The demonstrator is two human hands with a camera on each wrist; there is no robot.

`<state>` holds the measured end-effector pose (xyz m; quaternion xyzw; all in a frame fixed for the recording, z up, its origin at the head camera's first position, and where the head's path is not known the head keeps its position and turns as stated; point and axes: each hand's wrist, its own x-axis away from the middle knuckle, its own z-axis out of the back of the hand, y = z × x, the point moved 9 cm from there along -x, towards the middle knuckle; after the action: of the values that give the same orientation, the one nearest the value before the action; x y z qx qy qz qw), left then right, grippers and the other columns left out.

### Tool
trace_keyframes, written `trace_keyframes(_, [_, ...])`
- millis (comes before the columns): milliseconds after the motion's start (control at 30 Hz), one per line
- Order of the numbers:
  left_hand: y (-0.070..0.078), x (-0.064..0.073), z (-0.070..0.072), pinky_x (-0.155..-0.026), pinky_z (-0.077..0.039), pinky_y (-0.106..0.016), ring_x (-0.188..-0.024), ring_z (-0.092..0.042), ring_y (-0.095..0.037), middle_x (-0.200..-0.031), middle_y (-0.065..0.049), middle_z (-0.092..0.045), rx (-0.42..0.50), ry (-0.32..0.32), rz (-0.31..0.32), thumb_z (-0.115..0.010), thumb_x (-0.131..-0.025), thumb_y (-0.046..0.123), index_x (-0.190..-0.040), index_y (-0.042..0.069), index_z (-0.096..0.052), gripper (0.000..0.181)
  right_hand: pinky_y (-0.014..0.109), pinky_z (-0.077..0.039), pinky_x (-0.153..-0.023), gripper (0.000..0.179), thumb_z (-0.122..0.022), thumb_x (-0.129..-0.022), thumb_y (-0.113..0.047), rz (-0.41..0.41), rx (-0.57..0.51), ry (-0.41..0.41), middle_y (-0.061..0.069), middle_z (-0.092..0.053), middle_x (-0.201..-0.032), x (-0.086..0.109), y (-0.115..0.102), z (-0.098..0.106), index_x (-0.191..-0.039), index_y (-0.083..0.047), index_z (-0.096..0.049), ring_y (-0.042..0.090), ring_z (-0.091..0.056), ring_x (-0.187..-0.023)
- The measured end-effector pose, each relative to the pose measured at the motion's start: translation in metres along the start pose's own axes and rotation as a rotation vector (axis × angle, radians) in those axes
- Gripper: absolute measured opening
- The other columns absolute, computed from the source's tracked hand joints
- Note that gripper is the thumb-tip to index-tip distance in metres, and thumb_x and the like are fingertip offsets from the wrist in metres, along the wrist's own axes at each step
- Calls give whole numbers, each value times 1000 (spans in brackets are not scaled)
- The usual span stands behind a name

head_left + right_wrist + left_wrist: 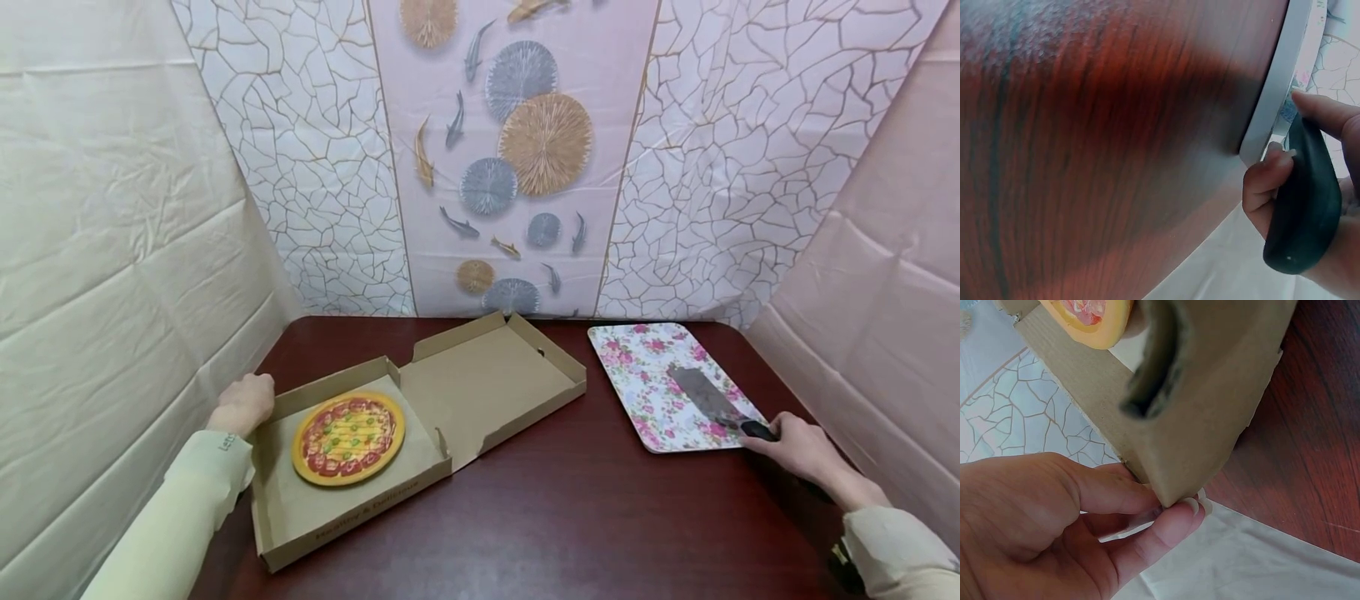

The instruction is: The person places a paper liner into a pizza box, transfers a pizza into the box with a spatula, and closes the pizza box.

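At lower left of the head view, the left hand (242,404) pinched the corner of the open pizza box (352,500), the toy pizza (348,437) just right of it. At lower right, the right hand (798,446) gripped the spatula (712,402), its blade lying on the floral tray (637,375).

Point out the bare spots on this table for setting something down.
Widest free patch: dark tabletop between the pizza box and the floral tray, running to the near edge. Crowded: the left side by the box, the right by the tray and spatula.

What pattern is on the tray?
Pink and red flowers on white, on the tray; clearest in the head view.
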<state>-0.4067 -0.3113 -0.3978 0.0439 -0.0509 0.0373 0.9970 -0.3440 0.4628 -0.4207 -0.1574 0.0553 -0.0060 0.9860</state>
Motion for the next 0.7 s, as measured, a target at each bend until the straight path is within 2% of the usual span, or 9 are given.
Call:
trace_keyframes(133, [-1, 0, -1, -70, -51, -56, -89, -62, -51, -100, -36, -61, 6, 8, -8, -40, -91, -4, -97, -9, -61, 23, 31, -39, -60, 47, -69, -85, -39, -15, -2, -14, 12, -55, -74, -1, 2, 1, -85, 4, -50, 25, -52, -66])
trace_keyframes(300, [-2, -2, -2, -69, -51, -55, -87, -63, -49, -98, -34, -62, 11, 8, -6, -40, -91, -4, -96, -8, -62, 22, 33, -41, -59, 50, -69, -84, -41, -36, 5, -19, 18, -58, -79, 0, 4, 1, -90, 5, -50, 32, -57, -71])
trace_keyframes(700, [-7, -4, -3, -71, -50, -55, -91, -61, -50, -103, -36, -60, 1, -15, -35, -47, -87, 2, -100, -9, -60, 22, 31, -38, -58, 50, -67, -85, -43, -39, 0, -24, 14, -56, -78, 1, 6, -1, -91, 4, -50, 27, -54, -69])
